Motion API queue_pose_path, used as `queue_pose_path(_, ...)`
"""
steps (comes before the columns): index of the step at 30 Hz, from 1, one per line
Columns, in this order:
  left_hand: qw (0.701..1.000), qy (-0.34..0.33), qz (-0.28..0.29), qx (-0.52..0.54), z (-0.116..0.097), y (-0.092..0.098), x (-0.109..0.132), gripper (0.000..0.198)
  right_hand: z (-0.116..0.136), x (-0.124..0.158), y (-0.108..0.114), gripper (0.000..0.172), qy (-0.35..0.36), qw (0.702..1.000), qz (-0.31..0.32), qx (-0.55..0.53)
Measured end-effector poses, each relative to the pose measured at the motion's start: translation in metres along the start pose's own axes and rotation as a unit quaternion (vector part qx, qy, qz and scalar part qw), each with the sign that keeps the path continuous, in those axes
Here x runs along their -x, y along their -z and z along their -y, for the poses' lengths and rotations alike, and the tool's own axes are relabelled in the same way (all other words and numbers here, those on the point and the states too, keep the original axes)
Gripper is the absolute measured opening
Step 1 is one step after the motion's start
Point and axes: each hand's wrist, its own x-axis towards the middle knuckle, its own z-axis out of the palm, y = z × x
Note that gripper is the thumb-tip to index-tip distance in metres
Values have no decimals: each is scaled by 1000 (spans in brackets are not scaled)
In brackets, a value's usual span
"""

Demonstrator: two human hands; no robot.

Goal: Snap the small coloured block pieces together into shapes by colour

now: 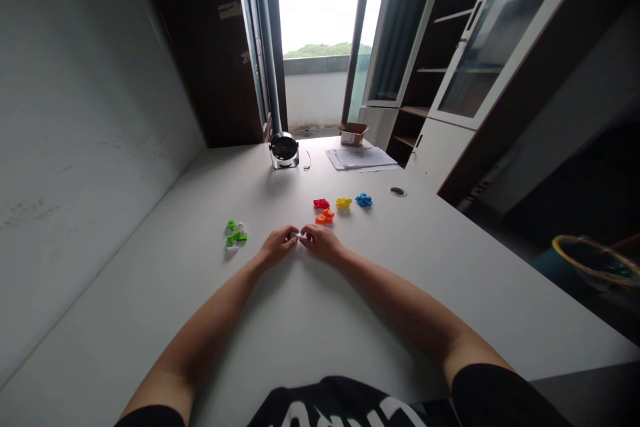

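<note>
Presently I read my left grip [277,245] and right grip [323,241] as both narrow in the head view: the fingertips come in from either side and pinch a small white piece [299,235] between them. It is too small in my feed, and too far covered by fingers, for me to make out its shape. Both grips are low over the white tabletop [320,320]; whether they rest on it I cannot tell. Just beyond the right grip I log a small cluster of orange pieces [325,217], with red pieces [321,203] directly behind. Yellow pieces [343,203] lie right of the red, and blue pieces [364,200] farther right, the three groups roughly in a row. Left of the left grip, apart from it, I note green pieces [237,236] loosely mixed with white pieces [232,249]. Farther out, toward the back edge: a round black device [284,147] with a silver frame, a thin dark cord [307,167] near it, papers [363,157], and an open cardboard box [353,138] behind the papers. A round cable hole [398,192] sits right of the blue group. Beyond, I record a bright window [320,7] and, to its right, a glass-doored cabinet [447,147].
</note>
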Motion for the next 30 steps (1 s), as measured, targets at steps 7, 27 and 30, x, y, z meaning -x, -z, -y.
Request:
queue_pose_path(7, 1000, 2, 1, 0, -2, 1, 0, 23, 2, 0, 3, 12, 0, 1000, 4, 1)
queue_pose_path(27, 1000, -3, 1, -8, 3, 0, -1, 23, -4, -2, -3, 13, -5, 1000, 11, 9)
queue_pose_path(30, 1000, 2, 0, -7, 3, 0, -1, 23, -4, -2, -3, 13, -4, 1000, 11, 10)
